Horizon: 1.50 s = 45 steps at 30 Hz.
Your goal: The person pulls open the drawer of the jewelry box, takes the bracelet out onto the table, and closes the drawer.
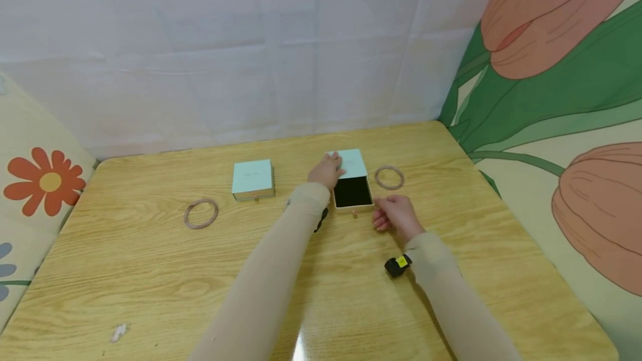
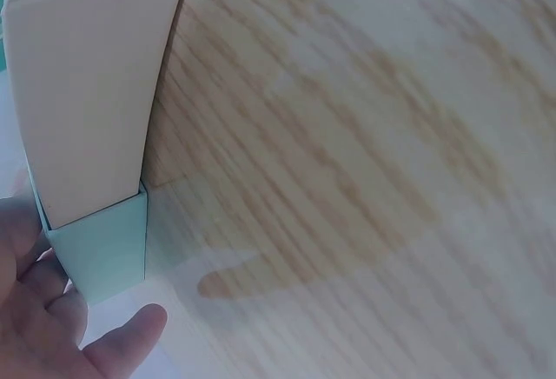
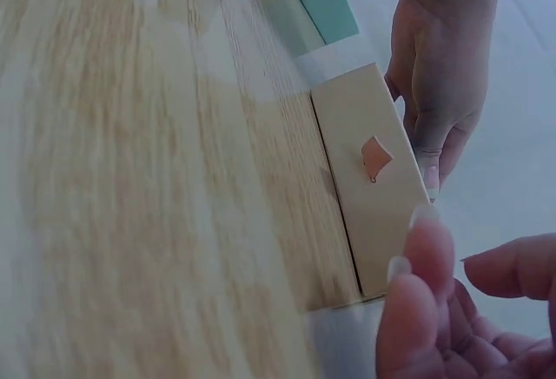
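Note:
A mint-green drawer box (image 1: 353,164) lies right of the table's middle, its cream drawer (image 2: 91,92) slid out toward me. Black lining (image 1: 353,191) shows inside, and a small tan pull tab (image 3: 375,158) is on the drawer front. My left hand (image 1: 327,171) rests on the sleeve's top at its left side; in the left wrist view its thumb stands apart from the sleeve. Beside the drawer's front right corner is my right hand (image 1: 398,217), fingers loosely bent and thumb apart, holding nothing. Whether its fingertips touch the drawer I cannot tell.
Another mint-green box (image 1: 252,178), closed, sits to the left. A pinkish ring-shaped bangle (image 1: 201,214) lies left of it, and a similar bangle (image 1: 389,177) lies right of the opened box. White cloth (image 1: 225,60) hangs behind the wooden table (image 1: 175,283).

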{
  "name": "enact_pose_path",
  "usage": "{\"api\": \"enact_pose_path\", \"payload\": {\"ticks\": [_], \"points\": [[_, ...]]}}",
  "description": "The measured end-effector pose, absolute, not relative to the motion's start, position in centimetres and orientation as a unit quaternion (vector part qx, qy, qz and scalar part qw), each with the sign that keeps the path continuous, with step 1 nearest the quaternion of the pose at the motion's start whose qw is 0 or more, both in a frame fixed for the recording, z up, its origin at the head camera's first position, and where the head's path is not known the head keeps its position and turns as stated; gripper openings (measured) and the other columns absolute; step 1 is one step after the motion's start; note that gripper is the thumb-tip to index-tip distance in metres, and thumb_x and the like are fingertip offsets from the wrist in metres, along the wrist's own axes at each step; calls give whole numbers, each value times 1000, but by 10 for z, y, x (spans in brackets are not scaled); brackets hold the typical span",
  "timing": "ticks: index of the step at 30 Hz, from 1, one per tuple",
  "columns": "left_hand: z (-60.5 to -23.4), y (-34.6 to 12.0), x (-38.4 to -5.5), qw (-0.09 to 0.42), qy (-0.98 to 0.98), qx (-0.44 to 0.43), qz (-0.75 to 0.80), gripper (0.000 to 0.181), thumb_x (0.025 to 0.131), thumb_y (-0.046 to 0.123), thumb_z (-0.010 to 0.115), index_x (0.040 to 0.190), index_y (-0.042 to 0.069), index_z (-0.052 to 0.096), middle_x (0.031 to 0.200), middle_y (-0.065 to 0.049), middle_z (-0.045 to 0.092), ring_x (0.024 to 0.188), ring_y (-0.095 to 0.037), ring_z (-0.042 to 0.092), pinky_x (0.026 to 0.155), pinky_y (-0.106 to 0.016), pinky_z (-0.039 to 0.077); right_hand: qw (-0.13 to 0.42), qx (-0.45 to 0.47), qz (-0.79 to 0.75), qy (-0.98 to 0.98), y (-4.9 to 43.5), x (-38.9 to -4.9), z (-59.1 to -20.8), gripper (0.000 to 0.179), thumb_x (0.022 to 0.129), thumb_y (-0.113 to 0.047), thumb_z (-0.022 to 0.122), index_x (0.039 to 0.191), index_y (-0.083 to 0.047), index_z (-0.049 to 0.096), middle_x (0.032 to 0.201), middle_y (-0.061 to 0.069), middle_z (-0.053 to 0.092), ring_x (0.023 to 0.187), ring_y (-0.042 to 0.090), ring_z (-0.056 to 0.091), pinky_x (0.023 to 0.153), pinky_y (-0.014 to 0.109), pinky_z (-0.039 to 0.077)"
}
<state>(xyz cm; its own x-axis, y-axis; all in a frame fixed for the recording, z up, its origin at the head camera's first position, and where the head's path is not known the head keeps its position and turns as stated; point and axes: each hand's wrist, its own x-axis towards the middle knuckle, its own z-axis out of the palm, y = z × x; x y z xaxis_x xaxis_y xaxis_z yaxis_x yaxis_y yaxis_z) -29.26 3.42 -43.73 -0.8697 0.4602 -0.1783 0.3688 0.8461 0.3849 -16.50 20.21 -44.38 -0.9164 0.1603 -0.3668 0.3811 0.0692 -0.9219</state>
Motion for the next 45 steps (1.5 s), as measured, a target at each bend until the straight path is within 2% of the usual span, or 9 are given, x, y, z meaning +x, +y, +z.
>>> {"api": "enact_pose_path", "payload": {"ticks": [10, 17, 23, 30, 38, 45], "points": [[-435, 33, -290, 125, 951, 228, 170, 54, 103, 34, 42, 152, 13, 32, 161, -2, 16, 147, -22, 10, 115, -34, 24, 113, 171, -656, 726, 195, -160, -444, 23, 94, -5, 51, 92, 17, 57, 58, 6, 61, 46, 12, 59, 43, 23, 52], [-436, 33, -292, 126, 952, 223, 168, 55, 103, 35, 41, 152, 14, 31, 160, -2, 16, 147, -21, 9, 115, -34, 27, 154, 161, -653, 724, 190, -159, -446, 24, 95, -7, 52, 99, 15, 57, 61, 6, 63, 48, 12, 61, 45, 22, 52], [-436, 33, -292, 124, 953, 221, 167, 54, 103, 35, 42, 152, 14, 33, 160, -1, 17, 147, -21, 10, 113, -36, 30, 160, 147, -651, 727, 184, -160, -450, 23, 94, -8, 53, 96, 14, 58, 60, 6, 63, 47, 12, 60, 44, 23, 52], [-437, 34, -293, 123, 953, 222, 164, 54, 103, 35, 42, 152, 14, 32, 161, -1, 16, 147, -21, 10, 115, -35, 26, 169, 141, -649, 728, 176, -160, -452, 25, 95, -12, 57, 100, 13, 60, 60, 6, 64, 47, 11, 60, 44, 24, 52], [-435, 33, -292, 130, 953, 216, 170, 56, 103, 35, 41, 153, 15, 29, 161, -2, 15, 147, -20, 8, 115, -35, 25, 174, 147, -661, 715, 170, -162, -455, 21, 98, -11, 52, 97, 9, 56, 60, 6, 64, 47, 11, 60, 44, 22, 51], [-435, 34, -291, 125, 955, 212, 165, 55, 103, 35, 42, 153, 15, 30, 161, -1, 16, 147, -19, 9, 114, -35, 28, 163, 144, -668, 712, 168, -165, -458, 21, 97, -6, 51, 101, 14, 56, 59, 6, 64, 46, 10, 59, 43, 22, 51]]}}
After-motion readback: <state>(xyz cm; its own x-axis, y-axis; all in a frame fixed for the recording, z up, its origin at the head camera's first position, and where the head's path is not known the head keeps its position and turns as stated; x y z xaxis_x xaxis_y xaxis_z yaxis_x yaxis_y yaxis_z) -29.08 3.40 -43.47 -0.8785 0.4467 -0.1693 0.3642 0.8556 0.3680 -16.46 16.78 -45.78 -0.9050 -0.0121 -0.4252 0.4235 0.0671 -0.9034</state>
